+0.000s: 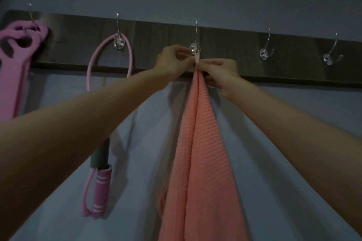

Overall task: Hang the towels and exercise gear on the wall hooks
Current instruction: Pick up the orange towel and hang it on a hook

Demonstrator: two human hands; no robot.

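Head view: the coral waffle towel (199, 143) is held up under the middle hook (195, 47), its small loop (197, 58) pinched by the left hand (174, 58) and the right hand (221, 72), so that the prong can be caught.

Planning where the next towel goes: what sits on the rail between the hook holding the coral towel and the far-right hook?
In the head view, one empty hook sits on the dark rail between the towel's hook and the far-right hook.
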